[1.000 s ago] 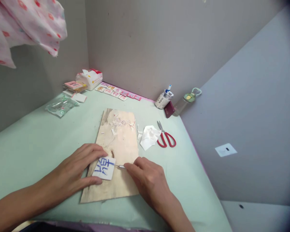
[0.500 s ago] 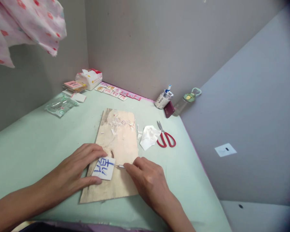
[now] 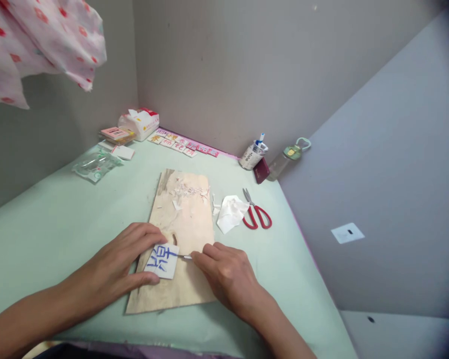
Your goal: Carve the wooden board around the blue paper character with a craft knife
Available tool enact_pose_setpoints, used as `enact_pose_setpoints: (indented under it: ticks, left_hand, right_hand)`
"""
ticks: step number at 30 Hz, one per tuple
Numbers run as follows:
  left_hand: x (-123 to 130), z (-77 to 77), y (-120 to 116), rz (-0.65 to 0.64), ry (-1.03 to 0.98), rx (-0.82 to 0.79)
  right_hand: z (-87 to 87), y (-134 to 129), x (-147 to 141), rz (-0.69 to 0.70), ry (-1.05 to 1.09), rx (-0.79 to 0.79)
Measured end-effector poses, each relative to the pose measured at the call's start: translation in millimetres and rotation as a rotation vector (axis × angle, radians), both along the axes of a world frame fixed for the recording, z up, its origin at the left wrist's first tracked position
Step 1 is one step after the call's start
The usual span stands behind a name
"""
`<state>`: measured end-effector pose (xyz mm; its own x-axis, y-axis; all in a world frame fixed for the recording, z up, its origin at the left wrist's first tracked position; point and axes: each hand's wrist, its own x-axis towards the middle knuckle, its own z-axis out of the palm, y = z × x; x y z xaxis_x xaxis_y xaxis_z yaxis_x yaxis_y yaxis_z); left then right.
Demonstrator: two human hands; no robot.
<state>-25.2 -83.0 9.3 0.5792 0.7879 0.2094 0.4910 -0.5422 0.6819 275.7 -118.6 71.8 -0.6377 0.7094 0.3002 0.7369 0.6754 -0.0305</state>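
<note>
A white square tile point(image 3: 168, 269) with blue strokes drawn on it lies on the lower part of a pale wooden board point(image 3: 190, 224). My left hand point(image 3: 134, 254) grips the tile, fingers at its upper edge and thumb at its lower edge. Closed around a thin carving knife point(image 3: 187, 257) is my right hand point(image 3: 224, 274), to the right of the tile. The knife's tip meets the tile's right edge, by a blue stroke. Small shavings point(image 3: 190, 191) are scattered over the upper part of the board.
Right of the board lie a crumpled tissue point(image 3: 231, 213) and red-handled scissors point(image 3: 257, 212). Farther back stand a pen holder point(image 3: 252, 155), a dark red booklet point(image 3: 261, 171) and a bottle point(image 3: 282, 163). Lettered tiles point(image 3: 178, 147), a tissue pack point(image 3: 142, 124) and a plastic bag point(image 3: 97, 165) sit back left.
The view has shifted slightly. Both hands keep nearly the same places on the tile and knife, with the knife tip still at the tile's right edge.
</note>
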Motion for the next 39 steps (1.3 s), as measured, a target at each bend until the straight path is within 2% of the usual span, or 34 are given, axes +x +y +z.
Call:
enact_pose_setpoints:
  ticks: [8, 14, 17, 21, 25, 31, 34, 36, 39]
  left_hand:
    - [-3, -2.6, -1, 0.010, -0.008, 0.008]
    - [-1, -1.8, -1, 0.030, -0.055, 0.029]
    - [-1, -7.1, -3, 0.047, -0.077, 0.026]
    - [-1, -12.6, -4, 0.057, -0.074, 0.011]
    - [-2, -11.3, -3, 0.040, -0.056, 0.016]
    - [-3, -11.4, -2, 0.032, -0.047, 0.022]
    - [-2, -10.0, -2, 0.051, -0.050, 0.009]
    - [-1, -8.6, -2, 0.053, -0.049, 0.002]
    - [-2, -6.9, -1, 0.032, -0.036, 0.000]
  right_hand:
    - [-0.3, 0, -3, -0.005, 0.010, 0.019]
    - [-4.9, -22, -13, 0.045, 0.011, 0.266]
    - [-8.0, -28, -15, 0.037, 0.006, 0.293]
    - [-9.0, -19, -11, -0.015, 0.111, 0.156]
    - [-9.3, -9, -9, -0.069, 0.159, 0.034]
    - [-17.5, -15, -10, -0.037, 0.151, 0.168]
    - [-17.2, -16, -9, -0.028, 0.152, 0.145]
    - [-12.8, -13, -8, -0.064, 0.178, 0.044]
    - [-1.5, -2, -6, -0.131, 0.264, -0.268]
